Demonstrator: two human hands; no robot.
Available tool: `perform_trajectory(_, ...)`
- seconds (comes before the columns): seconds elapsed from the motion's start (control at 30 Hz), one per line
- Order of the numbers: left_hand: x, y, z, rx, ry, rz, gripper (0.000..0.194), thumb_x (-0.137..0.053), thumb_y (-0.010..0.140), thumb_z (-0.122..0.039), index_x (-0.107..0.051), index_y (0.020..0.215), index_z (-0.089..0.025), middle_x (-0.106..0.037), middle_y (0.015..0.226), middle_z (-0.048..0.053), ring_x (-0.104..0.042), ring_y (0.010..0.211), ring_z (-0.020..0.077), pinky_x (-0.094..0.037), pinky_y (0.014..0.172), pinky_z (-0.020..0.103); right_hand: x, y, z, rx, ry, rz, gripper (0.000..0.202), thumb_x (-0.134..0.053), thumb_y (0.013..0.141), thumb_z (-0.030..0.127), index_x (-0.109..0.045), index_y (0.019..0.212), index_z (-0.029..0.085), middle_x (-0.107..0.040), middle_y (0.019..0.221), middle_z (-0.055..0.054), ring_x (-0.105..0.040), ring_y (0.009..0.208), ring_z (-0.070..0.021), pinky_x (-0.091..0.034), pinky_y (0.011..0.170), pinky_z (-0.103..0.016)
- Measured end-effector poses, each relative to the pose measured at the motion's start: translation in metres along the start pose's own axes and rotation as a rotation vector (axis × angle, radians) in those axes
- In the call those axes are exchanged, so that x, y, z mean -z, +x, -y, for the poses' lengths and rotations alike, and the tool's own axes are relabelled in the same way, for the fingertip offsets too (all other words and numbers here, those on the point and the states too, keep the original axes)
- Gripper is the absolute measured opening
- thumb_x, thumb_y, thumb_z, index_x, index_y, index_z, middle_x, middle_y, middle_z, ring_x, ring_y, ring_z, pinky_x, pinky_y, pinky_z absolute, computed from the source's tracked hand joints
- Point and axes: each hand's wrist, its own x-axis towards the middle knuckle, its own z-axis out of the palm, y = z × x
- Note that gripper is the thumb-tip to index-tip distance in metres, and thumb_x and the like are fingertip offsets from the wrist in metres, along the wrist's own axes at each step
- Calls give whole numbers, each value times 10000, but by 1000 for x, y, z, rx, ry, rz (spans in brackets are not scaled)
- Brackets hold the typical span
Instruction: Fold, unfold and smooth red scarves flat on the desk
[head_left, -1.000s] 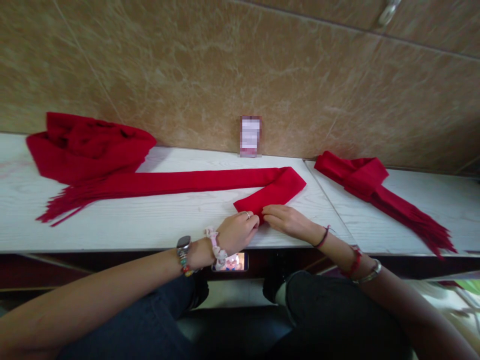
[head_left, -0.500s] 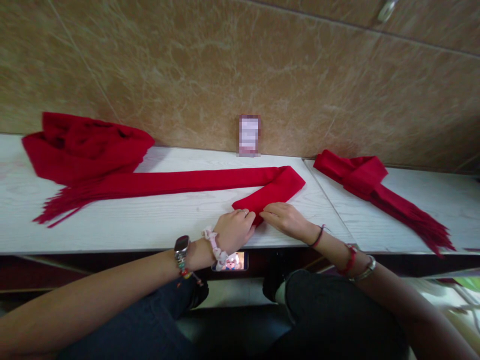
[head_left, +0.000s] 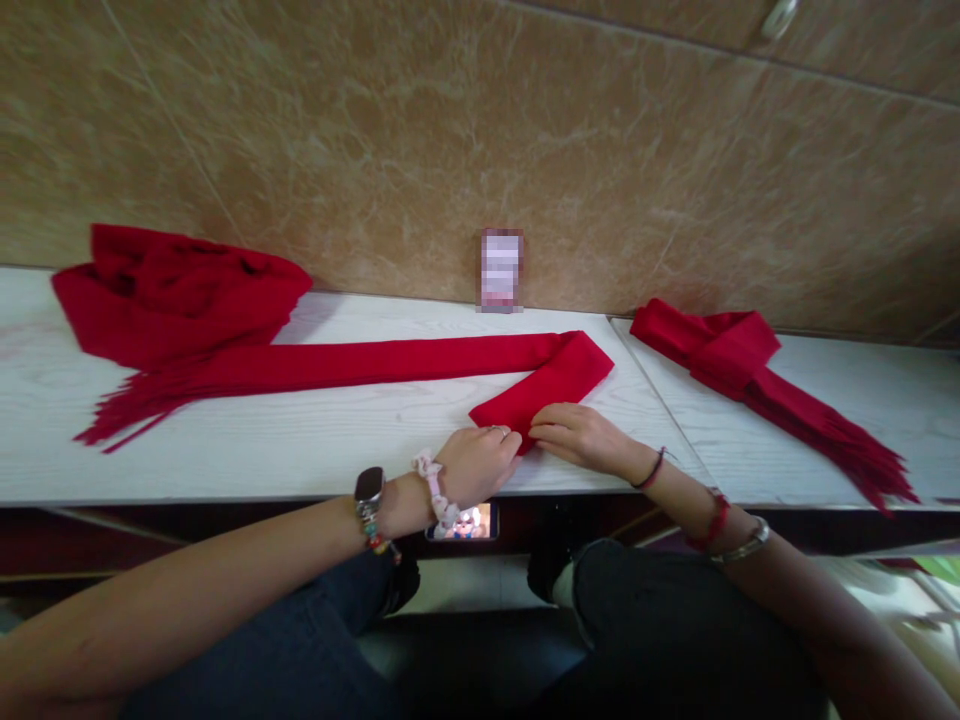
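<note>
A long red fringed scarf (head_left: pixel 375 364) lies across the white tabletop, its fringe at the left and its right part turned back at an angle toward me. My left hand (head_left: pixel 480 462), wearing a ring, is closed on the near end of this folded part. Right beside it, my right hand (head_left: pixel 577 437) has its fingers pressed together on the same end. The fingertips of both hands partly cover the cloth there. To the right lies another red scarf (head_left: pixel 739 350), folded over itself, with its fringe pointing to the near right.
A heap of red cloth (head_left: pixel 180 295) sits at the back left against the marbled wall (head_left: pixel 420 120). A small card or box (head_left: pixel 501 270), blurred out, stands at the wall. A lit phone (head_left: pixel 474 522) is below the front edge of the white table (head_left: pixel 247 450).
Both hands have shifted slightly right and stay on the scarf's near end. The whole view has also moved a little; the scarves keep their arrangement.
</note>
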Motion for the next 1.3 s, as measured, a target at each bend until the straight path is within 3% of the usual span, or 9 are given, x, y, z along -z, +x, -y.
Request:
perform_trajectory(0.23,-9,1,1,-118,128,-167,93,-494,799,-122,-547,724,-136,-599,660,46,-608,576,194,-472,459,288,-1,2,3,95,-86,36,218,-379,914,148,-588,857,130,-637,841,-88,-577,787,-161,-492,685,-286)
perform_trajectory(0.37,-10,0,2,-113,166,-290,152,-458,824,-116,-529,694,-147,-583,628,35,-592,539,179,-437,426,270,1,4,4,49,-134,-3,200,-386,908,131,-562,811,129,-620,796,-82,-560,742,-156,-473,641,-271)
perform_trajectory(0.6,-8,-1,4,-171,69,-139,169,-537,853,-264,-536,735,-143,-609,689,34,-610,612,167,-453,514,268,-1,1,2,39,-31,30,200,-379,916,201,-558,847,145,-613,834,-86,-549,784,-165,-466,674,-285)
perform_trajectory(0.73,-8,-1,5,-140,67,-118,151,-500,863,-215,-538,735,-143,-607,692,37,-609,611,167,-441,508,266,-2,1,3,33,-39,44,202,-373,917,197,-553,836,154,-605,829,-83,-537,781,-166,-447,679,-289)
perform_trajectory(0.97,-9,1,4,-135,119,-384,261,-342,905,-158,-533,729,-145,-573,654,41,-577,578,156,-410,471,256,0,12,3,-8,-146,-29,259,-357,910,145,-505,698,168,-551,689,-49,-475,644,-147,-387,616,-282)
perform_trajectory(1.13,-17,-1,1,-148,132,-280,213,-406,889,-178,-532,720,-149,-573,653,36,-567,569,152,-395,462,249,-3,8,1,25,-58,33,234,-379,906,189,-535,734,158,-573,693,-54,-491,654,-158,-419,605,-281)
perform_trajectory(1.3,-10,-1,8,-217,53,-178,263,-441,894,-352,-559,771,-152,-590,693,28,-574,617,143,-427,534,241,0,0,1,-70,117,19,156,-452,882,233,-576,885,140,-635,857,-93,-565,816,-176,-487,709,-312)
